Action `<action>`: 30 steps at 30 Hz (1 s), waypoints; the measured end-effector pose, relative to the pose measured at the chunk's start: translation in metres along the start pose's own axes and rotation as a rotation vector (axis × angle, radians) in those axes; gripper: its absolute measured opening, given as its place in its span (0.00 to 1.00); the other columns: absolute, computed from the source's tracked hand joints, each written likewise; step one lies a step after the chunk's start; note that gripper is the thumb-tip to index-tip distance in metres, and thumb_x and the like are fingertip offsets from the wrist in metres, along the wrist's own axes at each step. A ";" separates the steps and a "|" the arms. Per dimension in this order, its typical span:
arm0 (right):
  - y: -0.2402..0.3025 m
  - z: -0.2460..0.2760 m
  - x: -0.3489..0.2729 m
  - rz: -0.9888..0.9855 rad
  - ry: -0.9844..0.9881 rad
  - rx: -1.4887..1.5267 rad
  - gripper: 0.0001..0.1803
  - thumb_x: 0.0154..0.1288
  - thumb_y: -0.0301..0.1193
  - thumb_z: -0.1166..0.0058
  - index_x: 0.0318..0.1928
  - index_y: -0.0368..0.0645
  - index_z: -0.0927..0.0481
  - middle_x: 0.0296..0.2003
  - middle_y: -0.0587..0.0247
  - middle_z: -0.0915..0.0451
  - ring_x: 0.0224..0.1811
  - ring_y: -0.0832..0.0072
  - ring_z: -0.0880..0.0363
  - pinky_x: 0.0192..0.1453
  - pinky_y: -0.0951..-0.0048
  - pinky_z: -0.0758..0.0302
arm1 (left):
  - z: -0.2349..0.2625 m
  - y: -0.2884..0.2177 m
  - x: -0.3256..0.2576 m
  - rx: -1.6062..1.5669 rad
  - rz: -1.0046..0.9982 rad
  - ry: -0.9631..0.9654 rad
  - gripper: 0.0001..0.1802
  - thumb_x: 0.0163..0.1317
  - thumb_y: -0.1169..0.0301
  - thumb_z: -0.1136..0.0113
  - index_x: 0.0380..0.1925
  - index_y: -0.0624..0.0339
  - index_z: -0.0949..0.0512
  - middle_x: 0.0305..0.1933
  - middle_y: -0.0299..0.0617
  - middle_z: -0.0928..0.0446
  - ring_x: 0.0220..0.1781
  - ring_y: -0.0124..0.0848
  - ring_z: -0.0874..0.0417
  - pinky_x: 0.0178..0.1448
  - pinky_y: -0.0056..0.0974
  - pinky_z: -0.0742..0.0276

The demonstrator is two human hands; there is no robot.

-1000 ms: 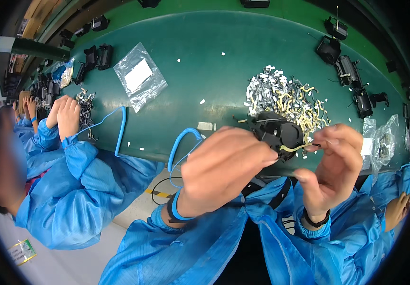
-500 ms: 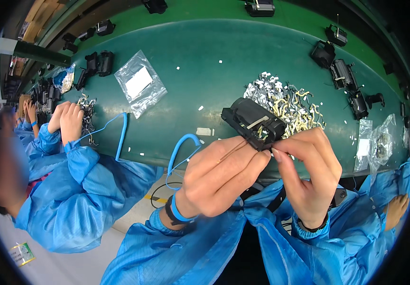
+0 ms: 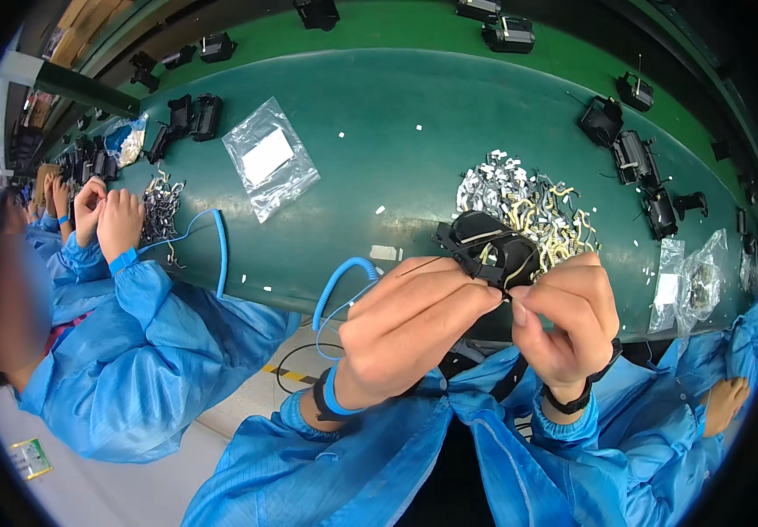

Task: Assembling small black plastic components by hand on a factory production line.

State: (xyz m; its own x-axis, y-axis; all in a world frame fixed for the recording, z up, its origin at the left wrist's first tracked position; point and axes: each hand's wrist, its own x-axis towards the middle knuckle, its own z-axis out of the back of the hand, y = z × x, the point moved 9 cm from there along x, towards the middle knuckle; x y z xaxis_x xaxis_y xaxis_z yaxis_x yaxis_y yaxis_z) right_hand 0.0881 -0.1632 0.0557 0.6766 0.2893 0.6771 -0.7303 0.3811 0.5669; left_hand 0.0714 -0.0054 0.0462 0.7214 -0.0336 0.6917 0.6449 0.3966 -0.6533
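Observation:
Above the near edge of the bench, my left hand (image 3: 418, 312) grips a black plastic housing (image 3: 484, 244) from below and from its left side. Inside the housing are pale and yellowish parts, and a thin wire sticks out to its left. My right hand (image 3: 572, 307) is closed in a pinch at the housing's near right corner, where a thin yellowish wire (image 3: 532, 263) curves down toward the fingertips. What sits between those fingertips is too small to make out. Just behind the housing lies a pile of short white, grey and yellow cables with connectors (image 3: 506, 189).
On the green bench (image 3: 370, 167) lie a clear bag with a white label (image 3: 269, 156), more bags (image 3: 702, 272) at right and several black housings (image 3: 633, 156). A blue coiled cord (image 3: 335, 285) runs to my left wrist. A co-worker's hands (image 3: 115, 215) work at left beside another cable pile.
The housing has turned and come a little nearer and to the right, with both hands still on it. The whole view has shifted slightly. The co-worker's hands at left have moved apart somewhat.

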 end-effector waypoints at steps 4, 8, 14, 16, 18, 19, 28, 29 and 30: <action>-0.008 0.001 0.002 -0.197 -0.018 0.047 0.13 0.50 0.16 0.29 0.38 0.34 0.15 0.32 0.59 0.18 0.31 0.68 0.21 0.32 0.71 0.28 | 0.000 -0.007 -0.001 0.111 -0.053 0.027 0.15 0.44 0.82 0.26 0.36 0.68 0.13 0.37 0.49 0.14 0.39 0.43 0.11 0.45 0.41 0.15; -0.015 -0.003 0.002 -0.353 0.009 0.115 0.12 0.53 0.16 0.29 0.39 0.34 0.16 0.32 0.59 0.18 0.31 0.71 0.21 0.31 0.73 0.28 | -0.005 -0.017 -0.001 0.249 -0.161 0.083 0.16 0.44 0.79 0.27 0.37 0.68 0.13 0.42 0.51 0.13 0.44 0.43 0.11 0.48 0.41 0.15; -0.018 -0.008 0.001 -0.410 0.077 0.115 0.10 0.55 0.15 0.32 0.38 0.36 0.15 0.32 0.60 0.18 0.31 0.73 0.22 0.30 0.75 0.29 | -0.004 -0.016 0.000 0.251 -0.204 0.122 0.17 0.41 0.79 0.27 0.37 0.68 0.12 0.42 0.50 0.13 0.43 0.43 0.11 0.46 0.39 0.15; -0.014 -0.007 0.004 -0.326 0.076 0.156 0.09 0.55 0.15 0.33 0.37 0.36 0.15 0.31 0.60 0.19 0.31 0.73 0.22 0.30 0.75 0.29 | -0.001 -0.010 0.003 0.145 -0.140 0.089 0.17 0.40 0.80 0.26 0.35 0.68 0.12 0.39 0.49 0.14 0.39 0.42 0.12 0.44 0.39 0.16; -0.014 -0.002 0.007 -0.233 0.093 0.140 0.09 0.55 0.15 0.33 0.37 0.36 0.15 0.32 0.60 0.20 0.31 0.73 0.22 0.31 0.75 0.29 | 0.001 -0.002 0.002 0.027 -0.091 0.028 0.16 0.39 0.82 0.25 0.34 0.69 0.13 0.34 0.46 0.15 0.34 0.42 0.13 0.42 0.41 0.16; -0.008 -0.002 0.009 -0.142 0.111 0.125 0.08 0.55 0.15 0.33 0.37 0.36 0.15 0.32 0.60 0.20 0.31 0.73 0.22 0.32 0.75 0.28 | 0.001 -0.002 0.002 0.026 -0.090 0.029 0.16 0.39 0.82 0.25 0.34 0.69 0.13 0.34 0.46 0.15 0.34 0.42 0.13 0.42 0.41 0.16; -0.019 -0.002 0.004 -0.380 -0.054 0.127 0.14 0.50 0.14 0.32 0.39 0.36 0.13 0.33 0.62 0.21 0.31 0.72 0.26 0.33 0.73 0.30 | 0.003 0.002 0.004 0.021 -0.018 -0.001 0.14 0.42 0.84 0.24 0.33 0.70 0.14 0.32 0.47 0.16 0.34 0.42 0.13 0.41 0.40 0.17; -0.019 0.000 0.005 -0.383 -0.054 0.129 0.14 0.50 0.14 0.32 0.39 0.36 0.13 0.33 0.62 0.21 0.31 0.72 0.26 0.33 0.73 0.30 | 0.003 0.004 0.006 0.021 0.024 -0.002 0.14 0.42 0.84 0.24 0.32 0.71 0.14 0.32 0.48 0.15 0.34 0.42 0.13 0.41 0.40 0.17; -0.007 0.000 0.010 -0.235 0.018 -0.003 0.17 0.47 0.14 0.31 0.41 0.38 0.11 0.33 0.63 0.21 0.31 0.72 0.26 0.33 0.73 0.30 | 0.004 0.007 0.006 0.001 0.060 -0.016 0.13 0.43 0.85 0.25 0.32 0.71 0.14 0.33 0.48 0.15 0.34 0.43 0.13 0.41 0.40 0.17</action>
State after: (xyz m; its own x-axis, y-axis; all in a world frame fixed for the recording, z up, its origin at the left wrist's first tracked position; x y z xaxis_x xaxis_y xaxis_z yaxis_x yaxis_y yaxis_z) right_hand 0.1005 -0.1628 0.0585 0.8295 0.2077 0.5185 -0.5524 0.4420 0.7068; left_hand 0.0790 0.0007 0.0470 0.7546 0.0052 0.6561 0.6002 0.3985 -0.6935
